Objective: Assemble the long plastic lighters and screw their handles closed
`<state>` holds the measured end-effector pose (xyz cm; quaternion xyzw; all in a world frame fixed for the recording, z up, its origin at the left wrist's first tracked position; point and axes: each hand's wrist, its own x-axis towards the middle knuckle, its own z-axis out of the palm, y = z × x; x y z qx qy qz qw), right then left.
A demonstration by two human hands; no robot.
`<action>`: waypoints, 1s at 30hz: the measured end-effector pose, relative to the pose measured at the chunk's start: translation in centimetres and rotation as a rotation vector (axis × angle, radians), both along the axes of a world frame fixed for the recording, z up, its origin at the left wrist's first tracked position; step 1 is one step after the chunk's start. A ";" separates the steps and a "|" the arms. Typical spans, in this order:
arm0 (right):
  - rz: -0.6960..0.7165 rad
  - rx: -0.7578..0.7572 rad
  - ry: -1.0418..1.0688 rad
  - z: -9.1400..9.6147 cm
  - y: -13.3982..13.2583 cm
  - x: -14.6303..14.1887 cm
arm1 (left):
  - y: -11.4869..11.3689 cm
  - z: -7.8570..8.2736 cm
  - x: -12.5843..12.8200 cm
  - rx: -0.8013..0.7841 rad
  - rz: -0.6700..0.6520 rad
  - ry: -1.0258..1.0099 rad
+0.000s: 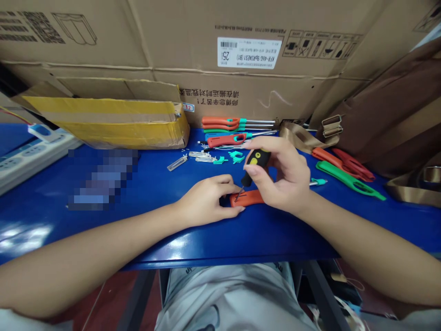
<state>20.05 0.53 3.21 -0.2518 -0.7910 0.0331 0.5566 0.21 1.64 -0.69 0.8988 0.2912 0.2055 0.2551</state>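
An orange lighter casing (pixel 252 198) lies on the blue table in front of me, its right part hidden behind my right hand. Fingers and thumb of my left hand (pixel 210 200) grip its left end. My right hand (pixel 284 177) is closed round the black and yellow handle of a small screwdriver (pixel 259 158). The screwdriver tilts, and its thin shaft reaches down to the casing near the left end. Whether the tip sits in a screw is too small to tell. Beyond my hands lie teal plastic parts (pixel 236 157) and clear tubes (pixel 177 162).
Several long-nosed lighters (pixel 223 123) are stacked at the back. Green (pixel 347 179) and red casings (pixel 353 164) lie at right beside a brown strap (pixel 298 135). A yellow-taped box (pixel 131 131) and a power strip (pixel 41 154) stand left. A large carton (pixel 172 41) walls off the back.
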 end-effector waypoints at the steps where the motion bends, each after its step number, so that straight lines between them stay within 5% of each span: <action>1: -0.029 0.054 0.002 0.0 0.0 0.0 | 0.0 -0.1 0.0 -0.001 0.001 -0.003; 4: -0.016 0.150 -0.015 -0.3 0.0 0.3 | 0.1 -0.1 0.0 0.002 -0.004 -0.009; 9: 0.152 -0.117 -0.013 -1.1 -0.5 0.4 | 0.0 0.0 -0.1 -0.002 -0.008 -0.008; 17: 0.075 0.164 -0.111 0.1 -0.4 0.1 | -0.1 0.0 0.0 -0.020 0.009 -0.051; 24: 0.176 -0.008 -0.091 0.4 -1.0 0.0 | -0.1 0.0 0.0 -0.009 -0.001 -0.019; 30: 0.099 0.164 -0.062 0.5 -0.4 -0.2 | -0.1 0.0 0.1 -0.037 0.010 -0.051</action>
